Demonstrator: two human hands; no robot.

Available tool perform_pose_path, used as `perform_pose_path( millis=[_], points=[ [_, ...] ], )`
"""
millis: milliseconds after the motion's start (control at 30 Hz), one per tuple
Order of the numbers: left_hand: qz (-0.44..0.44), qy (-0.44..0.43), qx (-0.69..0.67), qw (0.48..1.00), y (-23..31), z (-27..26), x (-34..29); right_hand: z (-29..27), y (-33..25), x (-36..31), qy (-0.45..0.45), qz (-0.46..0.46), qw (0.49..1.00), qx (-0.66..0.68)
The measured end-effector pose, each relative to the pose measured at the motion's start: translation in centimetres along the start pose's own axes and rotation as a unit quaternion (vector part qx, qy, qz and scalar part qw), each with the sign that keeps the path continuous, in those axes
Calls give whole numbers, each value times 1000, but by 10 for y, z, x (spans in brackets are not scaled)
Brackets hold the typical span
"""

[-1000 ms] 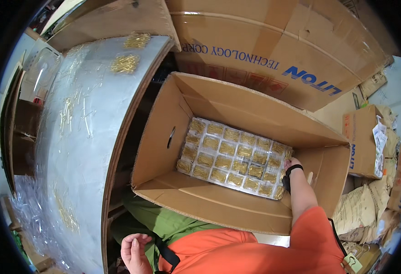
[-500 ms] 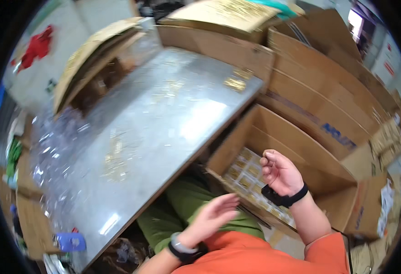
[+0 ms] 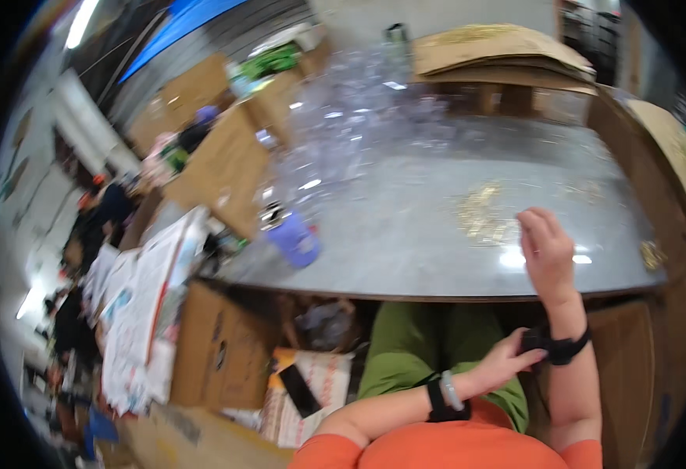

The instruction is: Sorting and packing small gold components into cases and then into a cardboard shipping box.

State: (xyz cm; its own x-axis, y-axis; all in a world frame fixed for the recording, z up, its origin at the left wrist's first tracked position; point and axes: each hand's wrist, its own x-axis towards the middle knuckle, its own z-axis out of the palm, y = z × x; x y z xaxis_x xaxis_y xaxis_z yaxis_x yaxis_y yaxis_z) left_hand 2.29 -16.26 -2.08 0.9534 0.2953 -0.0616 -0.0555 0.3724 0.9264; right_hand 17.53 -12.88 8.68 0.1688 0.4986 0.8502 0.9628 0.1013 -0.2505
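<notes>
My right hand (image 3: 548,250) is raised over the near right part of the grey metal table (image 3: 405,242), its fingers curled together; anything inside them is hidden. My left hand (image 3: 501,366) reaches across to the right wrist. Its thumb and fingers close on the small black device (image 3: 536,339) on the black wristband (image 3: 569,348) there. Beyond the right hand lies a loose scatter of thin gold-coloured pieces (image 3: 484,219). A small gold-coloured bundle (image 3: 652,255) rests by the table's right edge.
Clear plastic bags (image 3: 335,133) heap along the table's left side, near a purple container (image 3: 292,238). Cardboard with gold pieces (image 3: 499,51) stands at the back. Left of my legs are a carton (image 3: 214,352) and a dark phone-like slab (image 3: 299,391). Cardboard walls (image 3: 640,148) rise at right.
My view has swung left, from the open carton to the table. The left hand, formerly apart with fingers extended, now grips the device on my right wrist. The right hand is now over the table.
</notes>
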Motion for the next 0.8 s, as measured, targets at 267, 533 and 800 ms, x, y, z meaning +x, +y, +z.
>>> perform_pose_path(
  millis=[267, 533, 800],
  points=[
    [44, 81, -85, 992, -18, -11, -8, 65, 32, 7, -53, 530, 311, 787],
    [32, 108, -112, 987, -10, -10, -31, 75, -52, 24, -63, 224, 883, 407],
    [244, 409, 222, 851, 103, -86, -197, 53, -77, 28, -149, 239, 822, 494]
  ],
)
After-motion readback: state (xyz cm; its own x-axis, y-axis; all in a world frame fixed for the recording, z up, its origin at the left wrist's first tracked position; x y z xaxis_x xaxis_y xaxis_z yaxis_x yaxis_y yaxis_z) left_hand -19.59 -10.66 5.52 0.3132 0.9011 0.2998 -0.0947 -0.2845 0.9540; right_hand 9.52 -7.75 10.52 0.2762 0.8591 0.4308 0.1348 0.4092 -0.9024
